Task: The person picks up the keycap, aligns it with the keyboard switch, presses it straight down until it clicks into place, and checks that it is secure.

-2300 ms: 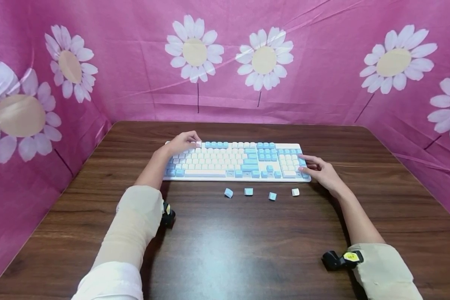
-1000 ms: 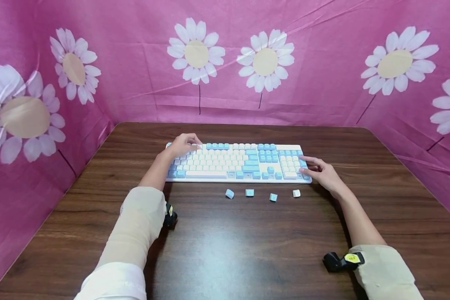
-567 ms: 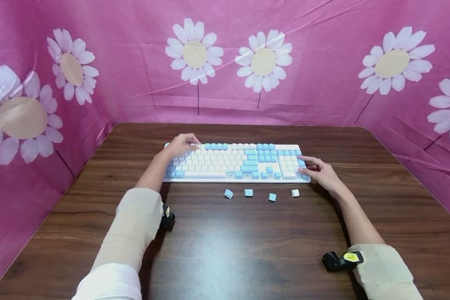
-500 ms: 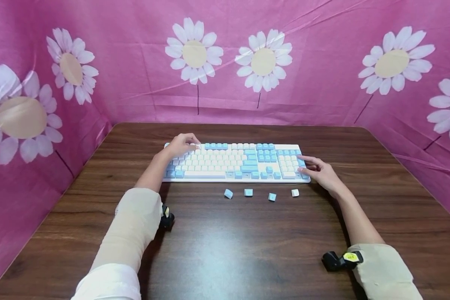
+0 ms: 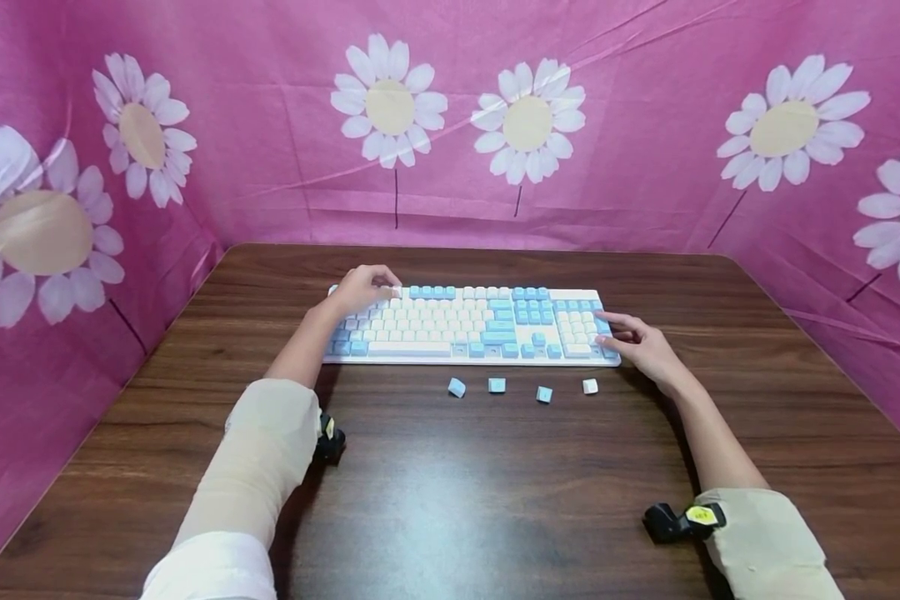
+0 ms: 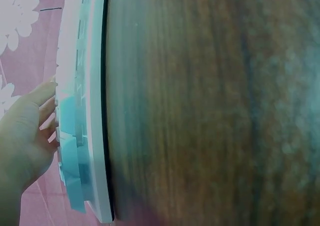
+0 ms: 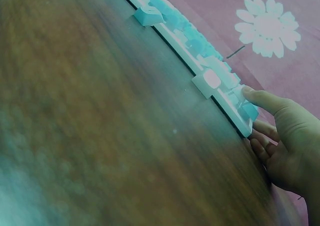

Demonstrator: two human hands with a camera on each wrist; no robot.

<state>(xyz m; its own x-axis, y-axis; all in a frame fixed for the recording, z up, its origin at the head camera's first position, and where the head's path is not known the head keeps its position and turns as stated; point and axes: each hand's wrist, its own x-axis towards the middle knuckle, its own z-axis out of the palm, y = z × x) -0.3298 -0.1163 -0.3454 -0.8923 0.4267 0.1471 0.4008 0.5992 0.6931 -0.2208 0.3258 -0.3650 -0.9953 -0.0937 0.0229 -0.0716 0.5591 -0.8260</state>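
Note:
A white and light-blue keyboard lies across the table. My left hand reaches over its far left part. Thumb and index finger pinch a white keycap at the top row, just left of a group of blue keys. The hand covers the keyboard's upper left corner. In the left wrist view, the raised keys hide the fingertips. At the keyboard's right end, my right hand grips the edge, its thumb on the near corner keys and its fingers along the side. Some near-row spots show bare sockets.
In front of the keyboard lie loose keycaps: three blue ones and a white one. The brown wooden table extends toward me. A pink cloth with daisies hangs behind and at both sides.
The white keycap at my left fingertips sits slightly lower in the top row than in the earliest frame. My left forearm has shifted slightly left and nearer. My right hand keeps its place.

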